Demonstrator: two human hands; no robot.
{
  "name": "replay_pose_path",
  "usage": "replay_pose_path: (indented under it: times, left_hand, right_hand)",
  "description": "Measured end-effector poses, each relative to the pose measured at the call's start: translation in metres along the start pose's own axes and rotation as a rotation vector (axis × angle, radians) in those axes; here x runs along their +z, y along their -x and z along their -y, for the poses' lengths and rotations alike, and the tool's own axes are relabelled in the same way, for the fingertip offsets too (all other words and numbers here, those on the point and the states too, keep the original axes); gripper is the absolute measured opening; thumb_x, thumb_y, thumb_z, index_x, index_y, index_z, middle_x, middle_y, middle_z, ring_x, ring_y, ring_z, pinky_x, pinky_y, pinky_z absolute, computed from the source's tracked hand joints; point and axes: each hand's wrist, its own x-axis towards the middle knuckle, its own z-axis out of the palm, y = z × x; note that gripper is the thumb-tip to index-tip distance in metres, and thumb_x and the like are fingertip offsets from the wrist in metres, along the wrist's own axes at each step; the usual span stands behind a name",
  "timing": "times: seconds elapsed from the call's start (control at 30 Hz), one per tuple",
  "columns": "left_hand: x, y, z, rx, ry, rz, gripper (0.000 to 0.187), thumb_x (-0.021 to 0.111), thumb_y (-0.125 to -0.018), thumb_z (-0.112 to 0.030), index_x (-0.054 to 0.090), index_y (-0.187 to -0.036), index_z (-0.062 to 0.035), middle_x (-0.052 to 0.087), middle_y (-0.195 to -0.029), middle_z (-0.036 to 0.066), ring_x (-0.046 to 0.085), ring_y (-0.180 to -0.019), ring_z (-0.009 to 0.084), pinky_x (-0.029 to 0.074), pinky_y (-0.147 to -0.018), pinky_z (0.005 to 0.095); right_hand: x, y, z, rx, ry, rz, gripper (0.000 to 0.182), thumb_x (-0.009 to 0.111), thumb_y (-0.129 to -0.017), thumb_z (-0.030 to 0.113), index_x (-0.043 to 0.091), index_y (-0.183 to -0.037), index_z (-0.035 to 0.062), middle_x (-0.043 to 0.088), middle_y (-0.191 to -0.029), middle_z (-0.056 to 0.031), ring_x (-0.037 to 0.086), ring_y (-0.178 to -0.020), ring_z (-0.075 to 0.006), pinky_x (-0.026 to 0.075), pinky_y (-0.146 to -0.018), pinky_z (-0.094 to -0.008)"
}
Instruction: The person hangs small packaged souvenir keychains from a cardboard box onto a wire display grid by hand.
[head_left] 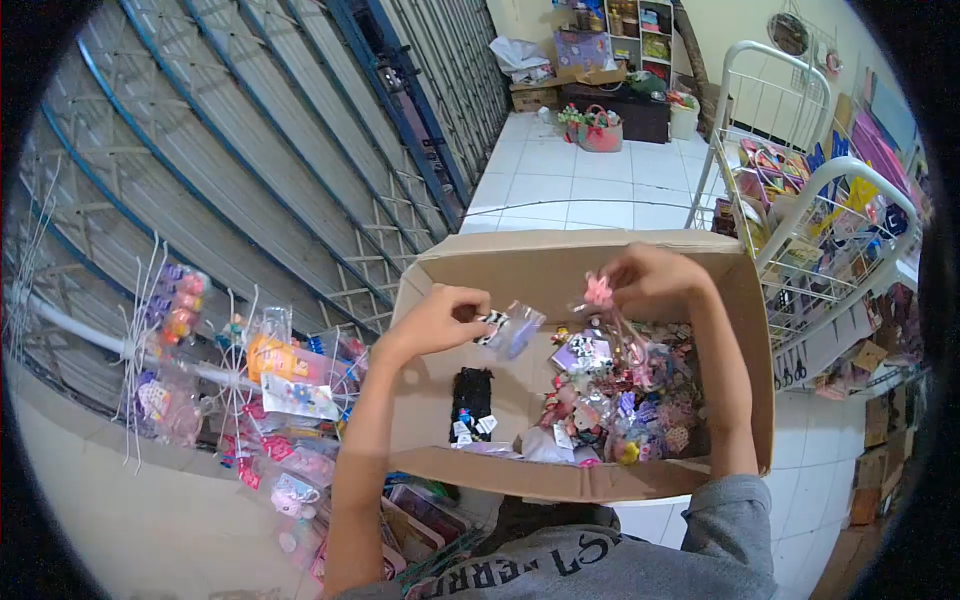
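Head view: both my hands are over the box, each closed in a pinch. My left hand [440, 318] has its fingers and thumb brought together on one end of a clear packet [515, 333]; something black and white shows at the pinched end and something pale purple further along. It hangs above the bare left part of the cardboard box [585, 486]. My right hand [655, 275] is bent at the wrist near the far wall, fingertips gathered on a pink trinket [598, 290], with more clear wrapping hanging just beneath it; I cannot tell whether that wrapping belongs to the trinket.

Below my right hand, a mixed pile [635, 410] of small packets and trinkets fills the right part of the box. A purple-and-white card [583, 352] lies at its upper left edge. Well apart from the pile, a black fuzzy piece [471, 400] lies near the left wall, white tags at its lower end.

To my left, a white rod [80, 325] carries bunches of packets, an orange one [275, 357] among them, in front of a metal gate [250, 130]. To my right stands a loaded white wire cart [850, 163]. Farther off, a pink bag [600, 133] sits on the tiled floor [575, 185].
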Motion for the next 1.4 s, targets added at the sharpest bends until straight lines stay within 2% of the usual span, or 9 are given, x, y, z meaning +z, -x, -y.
replay_pose_path:
  times: [0.07,0.2,0.4,0.57,0.73,0.8,0.87,1.2,1.4]
  left_hand:
    - [-0.017,0.033,-0.015,0.005,0.037,-0.091,0.017,0.058,-0.064,-0.010,0.046,-0.062,0.0021,0.049,-0.056,0.004,0.045,-0.052,0.0073,0.038,-0.050,0.0220]
    - [-0.040,0.098,-0.048,0.055,0.120,-0.421,0.016,0.060,-0.064,-0.008,0.048,-0.066,0.0024,0.049,-0.059,0.002,0.047,-0.058,0.0046,0.040,-0.055,0.0187]
    - [-0.058,0.204,-0.076,0.135,0.145,-0.920,0.011,0.058,-0.065,-0.002,0.051,-0.071,0.0035,0.054,-0.064,0.005,0.052,-0.062,0.0073,0.040,-0.055,0.0174]
    - [-0.045,0.306,-0.104,0.012,-0.169,-1.310,0.009,0.058,-0.064,0.003,0.052,-0.070,0.0039,0.054,-0.065,0.005,0.052,-0.061,0.0078,0.041,-0.056,0.0188]
    - [-0.001,0.387,-0.129,-0.032,-0.347,-1.499,0.008,0.059,-0.063,0.004,0.054,-0.070,0.0027,0.055,-0.064,0.007,0.053,-0.060,0.0102,0.042,-0.055,0.0198]
    - [0.024,0.415,-0.137,-0.228,-0.400,-1.552,0.009,0.060,-0.062,0.003,0.054,-0.070,0.0031,0.056,-0.064,0.008,0.053,-0.058,0.0108,0.042,-0.054,0.0196]
    - [0.053,0.434,-0.145,-0.351,-0.489,-1.655,0.011,0.060,-0.061,0.002,0.054,-0.070,0.0040,0.056,-0.064,0.008,0.053,-0.057,0.0111,0.042,-0.053,0.0203]
    - [0.159,0.462,-0.185,-0.793,-0.538,-1.894,0.012,0.061,-0.058,0.001,0.054,-0.068,0.0014,0.055,-0.059,0.006,0.054,-0.053,0.0114,0.039,-0.050,0.0200]
    - [0.187,0.455,-0.192,-0.872,-0.582,-2.023,0.008,0.059,-0.060,0.002,0.055,-0.067,0.0003,0.057,-0.061,0.007,0.054,-0.054,0.0105,0.039,-0.050,0.0191]
  right_hand:
    - [-0.005,0.002,0.038,-0.119,-0.307,-0.090,0.022,0.060,-0.062,0.002,0.056,-0.083,-0.0035,0.058,-0.073,-0.0046,0.052,-0.064,-0.0077,0.042,-0.059,-0.0212]
    - [-0.004,-0.006,0.107,-0.284,-0.390,-0.211,0.023,0.060,-0.065,0.004,0.055,-0.086,-0.0030,0.058,-0.072,-0.0049,0.053,-0.065,-0.0084,0.043,-0.058,-0.0211]
    - [0.037,-0.048,0.201,-0.561,-0.614,-0.190,0.021,0.060,-0.065,0.007,0.055,-0.083,-0.0026,0.057,-0.071,-0.0060,0.056,-0.065,-0.0124,0.044,-0.062,-0.0232]
    - [0.094,-0.087,0.278,-0.788,-0.727,0.094,0.021,0.060,-0.064,0.005,0.055,-0.083,-0.0030,0.057,-0.074,-0.0077,0.056,-0.068,-0.0154,0.045,-0.062,-0.0242]
    - [0.158,-0.120,0.351,-0.970,-0.764,0.341,0.021,0.058,-0.066,0.003,0.053,-0.087,-0.0024,0.058,-0.075,-0.0103,0.056,-0.067,-0.0145,0.045,-0.059,-0.0213]
    - [0.187,-0.125,0.385,-0.920,-0.936,0.340,0.024,0.058,-0.067,0.004,0.051,-0.089,-0.0020,0.058,-0.076,-0.0119,0.057,-0.068,-0.0144,0.045,-0.056,-0.0208]
    - [0.216,-0.126,0.421,-0.963,-0.964,0.495,0.026,0.057,-0.068,0.006,0.049,-0.093,-0.0016,0.057,-0.079,-0.0132,0.057,-0.069,-0.0152,0.045,-0.054,-0.0214]
    - [0.371,-0.078,0.570,-1.006,-1.670,0.894,0.021,0.053,-0.072,0.004,0.047,-0.090,-0.0037,0.055,-0.084,-0.0147,0.056,-0.073,-0.0186,0.047,-0.066,-0.0264]
    - [0.428,-0.043,0.624,-0.686,-2.000,1.048,0.016,0.053,-0.071,0.000,0.046,-0.084,-0.0022,0.054,-0.078,-0.0117,0.055,-0.069,-0.0175,0.048,-0.065,-0.0274]
